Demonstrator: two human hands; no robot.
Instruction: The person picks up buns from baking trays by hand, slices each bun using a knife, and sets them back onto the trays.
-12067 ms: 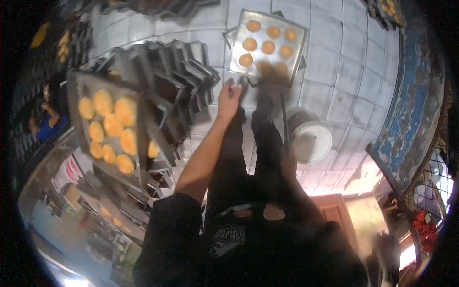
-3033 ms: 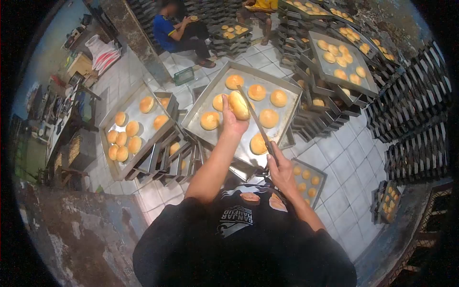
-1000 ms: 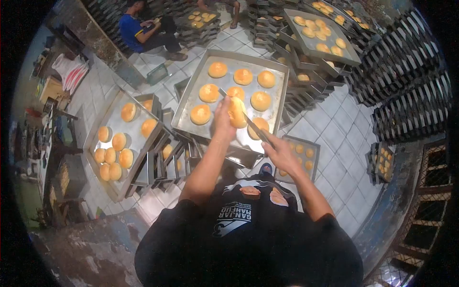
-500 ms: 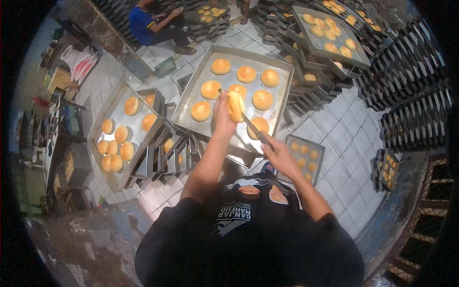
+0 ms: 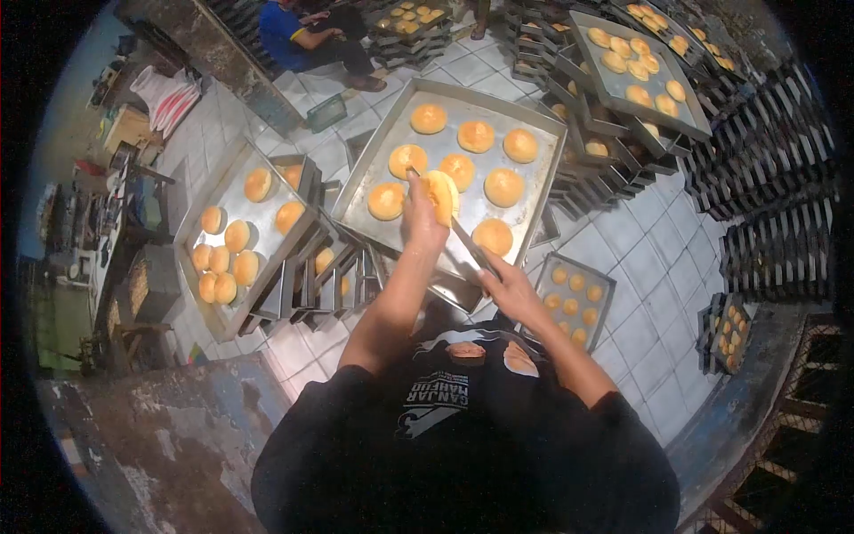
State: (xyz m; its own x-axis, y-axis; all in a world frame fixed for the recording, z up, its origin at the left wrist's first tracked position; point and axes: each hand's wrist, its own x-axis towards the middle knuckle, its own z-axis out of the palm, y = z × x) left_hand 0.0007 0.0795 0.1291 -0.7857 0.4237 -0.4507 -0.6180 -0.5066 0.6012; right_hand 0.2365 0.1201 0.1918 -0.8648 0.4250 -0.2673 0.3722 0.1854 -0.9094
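Note:
My left hand (image 5: 427, 218) is closed around a round golden bun (image 5: 441, 198), held on edge above a metal baking tray (image 5: 369, 147). A pale cut face shows on the bun. My right hand (image 5: 509, 289) grips a long knife (image 5: 470, 242) by its handle; its blade runs up into the bun, and a dark tip shows past the far side. Several whole buns, such as one golden bun (image 5: 504, 187), lie spaced out on the tray beneath my hands.
Another tray of buns (image 5: 197, 307) rests on stacked trays at left. Tall tray stacks (image 5: 614, 169) stand at right, with a smaller bun tray (image 5: 544, 285) on the tiled floor (image 5: 645, 267). A person in a blue shirt (image 5: 283, 37) sits at the back beside more trays.
The whole view has shifted a little, so the trays appear farther right. Both hands stay on the bun and knife; the bun's pale cut face shows slightly more.

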